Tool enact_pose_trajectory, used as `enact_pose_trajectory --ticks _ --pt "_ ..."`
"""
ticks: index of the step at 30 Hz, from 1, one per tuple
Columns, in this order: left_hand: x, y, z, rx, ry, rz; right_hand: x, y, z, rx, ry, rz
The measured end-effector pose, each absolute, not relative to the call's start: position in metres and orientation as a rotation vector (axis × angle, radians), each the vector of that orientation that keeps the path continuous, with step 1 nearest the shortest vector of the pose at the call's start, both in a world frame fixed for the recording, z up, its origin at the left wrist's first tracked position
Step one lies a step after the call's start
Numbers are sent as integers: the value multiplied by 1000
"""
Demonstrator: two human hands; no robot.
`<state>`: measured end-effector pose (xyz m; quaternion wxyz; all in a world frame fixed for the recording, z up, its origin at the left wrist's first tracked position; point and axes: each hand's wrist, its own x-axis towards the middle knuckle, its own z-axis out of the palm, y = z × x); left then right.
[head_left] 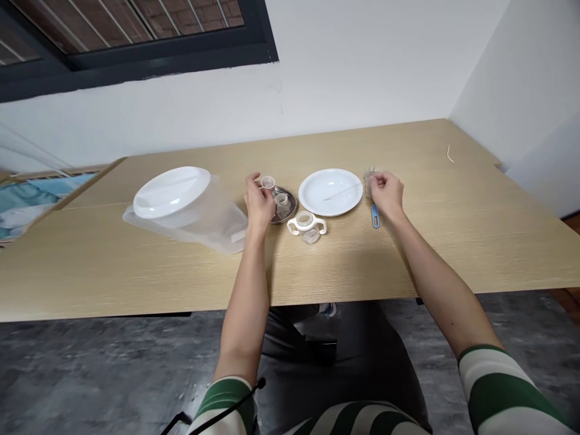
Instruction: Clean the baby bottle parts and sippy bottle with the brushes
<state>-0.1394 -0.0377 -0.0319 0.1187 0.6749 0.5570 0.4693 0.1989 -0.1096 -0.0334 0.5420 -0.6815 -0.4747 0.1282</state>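
The left hand's (pixel 260 204) fingers pinch a small round piece (pixel 267 182) near the metal tray (pixel 293 206), where a slack grip could drop it, while the right hand's (pixel 388 190) narrowed fingers meet the blue-handled brush (pixel 375 215) (hold unclear).

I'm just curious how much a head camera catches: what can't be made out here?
- Head view: the thin rod's far end, hidden by the right hand.
- Head view: part of the metal dish, covered by the left hand and small cup.
- Head view: label wording, too small.
- Head view: the window, cut off by the top edge.
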Motion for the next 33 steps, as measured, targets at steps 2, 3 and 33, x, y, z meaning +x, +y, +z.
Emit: enact_pose_trajectory --ticks 2,3,33 --pt "-141 -37 -32 1935 1661 1395 198 -111 -32 -1633 -1149 301" --pt "-141 -38 -32 1917 1687 1397 197 -111 -32 -1641 -1156 300" --pt "-139 -49 -31 2020 1925 826 196 -116 -30 -1686 -1224 249"
